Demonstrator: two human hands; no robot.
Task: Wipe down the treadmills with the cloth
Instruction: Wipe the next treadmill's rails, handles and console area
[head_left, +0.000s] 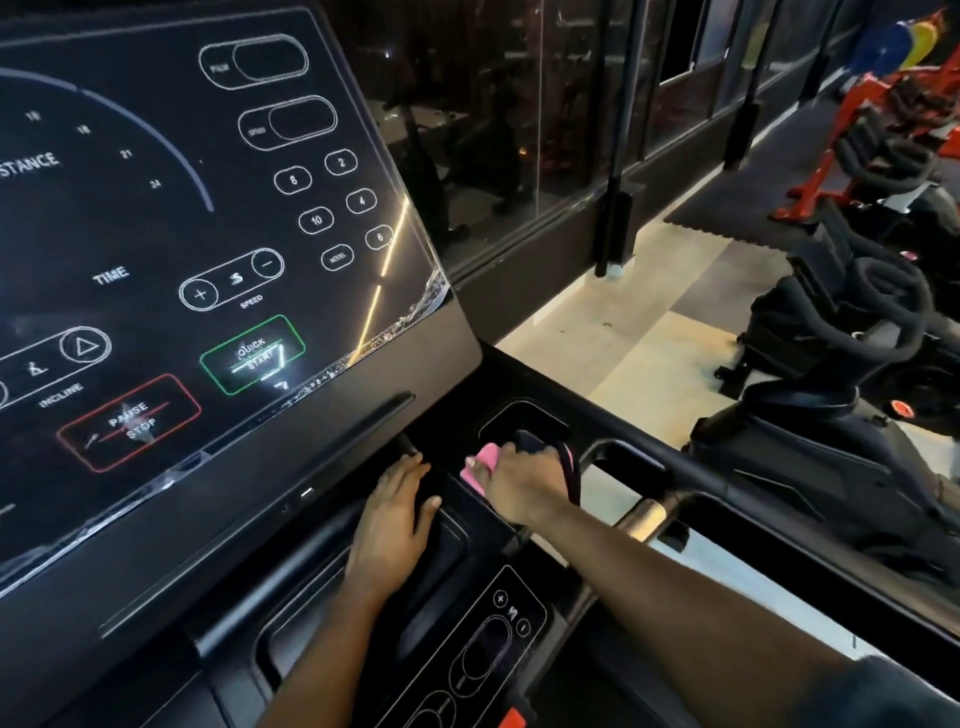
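Hands sit low on the black treadmill (322, 483), just under its big screen (156, 234). The right hand (519, 483) has its fingers curled around a pink cloth (480, 467) and presses it on the ledge beside a cup hole (524, 421). The left hand (395, 514) lies flat with straight fingers on the dark tray (452, 540), holding nothing, just beside the right one. The screen shows a green QUICK START box (252, 356) and a red PAUSE STOP box (130, 421). Black exercise bikes (857, 338) stand to the right, on a pale floor (649, 312).
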